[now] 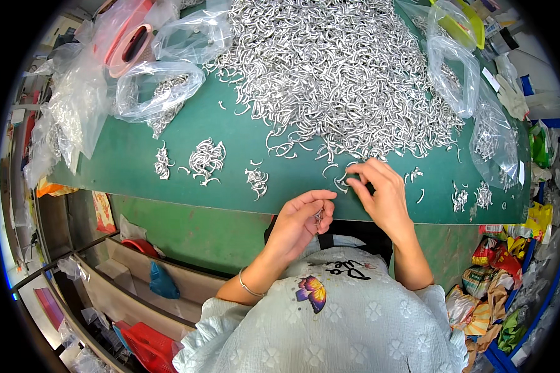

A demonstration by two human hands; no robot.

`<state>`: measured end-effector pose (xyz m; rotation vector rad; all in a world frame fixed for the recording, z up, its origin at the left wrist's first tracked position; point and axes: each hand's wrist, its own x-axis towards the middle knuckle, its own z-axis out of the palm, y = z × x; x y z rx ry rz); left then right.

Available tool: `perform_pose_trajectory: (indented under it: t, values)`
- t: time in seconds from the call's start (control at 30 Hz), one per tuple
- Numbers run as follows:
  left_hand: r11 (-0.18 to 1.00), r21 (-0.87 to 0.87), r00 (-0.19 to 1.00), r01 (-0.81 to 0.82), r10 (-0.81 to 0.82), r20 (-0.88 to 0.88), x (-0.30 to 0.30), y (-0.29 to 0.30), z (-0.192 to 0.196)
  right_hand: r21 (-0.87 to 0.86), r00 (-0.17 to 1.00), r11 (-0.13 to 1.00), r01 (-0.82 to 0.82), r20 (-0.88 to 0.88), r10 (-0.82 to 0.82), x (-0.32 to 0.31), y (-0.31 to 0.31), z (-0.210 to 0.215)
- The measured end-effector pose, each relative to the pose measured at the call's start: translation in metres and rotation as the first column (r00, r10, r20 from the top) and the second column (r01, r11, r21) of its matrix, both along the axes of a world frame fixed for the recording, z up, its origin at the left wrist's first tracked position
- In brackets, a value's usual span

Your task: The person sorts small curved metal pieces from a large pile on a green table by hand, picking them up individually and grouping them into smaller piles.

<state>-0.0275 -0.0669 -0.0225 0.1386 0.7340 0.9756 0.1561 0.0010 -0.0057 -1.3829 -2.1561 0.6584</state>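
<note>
Two hands, curved silvery metal hooks, green tabletop

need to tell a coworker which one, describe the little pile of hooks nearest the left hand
On the green mat, below the big heap of silver hooks, three small clusters sit in a row. It is the rightmost, smallest cluster, just up-left of the left hand.
</note>
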Motion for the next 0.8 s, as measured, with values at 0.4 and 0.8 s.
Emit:
perform_pose_trajectory:
  t: [0.4, 0.8]
  values:
    - [0.999, -0.015, 0.997, -0.048, 0.047, -0.064, 0.001, 0.002, 0.007, 0.044, 0.994, 0.996, -0.078, -0.067, 0.081, -0.001, 0.000, 0.003]
    - [0.995, 0.098, 0.956, 0.018, -0.046, 0.290, -0.014, -0.005, -0.019, 0.115, 0.995, 0.993, -0.011, 0.101, -0.001, -0.019, -0.005, -0.008]
